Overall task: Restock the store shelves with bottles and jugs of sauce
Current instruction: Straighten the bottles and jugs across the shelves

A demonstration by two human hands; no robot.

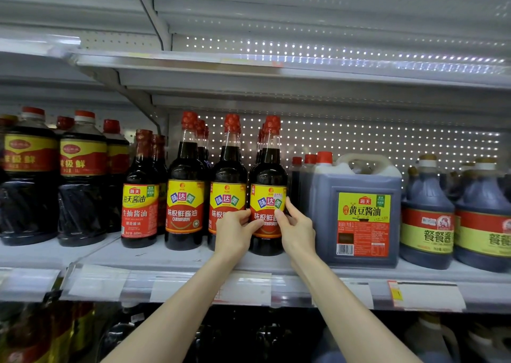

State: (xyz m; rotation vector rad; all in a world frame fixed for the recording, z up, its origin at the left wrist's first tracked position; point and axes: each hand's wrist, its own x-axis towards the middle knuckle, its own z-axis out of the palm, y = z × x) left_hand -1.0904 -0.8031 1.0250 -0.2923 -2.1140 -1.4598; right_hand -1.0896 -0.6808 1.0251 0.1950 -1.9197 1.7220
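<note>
— Where is that soy sauce bottle [268, 174] standing?
— Upright on the shelf [177, 257], just beside the big jug [356, 213].
— And the hands?
— Both are gripping it: the left hand [235, 228] is curling round the label's left side, the right hand [297, 224] round its right.

The bottle [267, 174] at the right end of its row holds near-black sauce under a red foil cap, its label yellow above and orange-red below, with blue, pink and green squares. The square jug [326, 191] beside it looks dusky blue-brown, with a lime-yellow and red label. The shelf [166, 257] is pale grey, its back panel [359, 141] dotted with rows of bright white holes.
</note>
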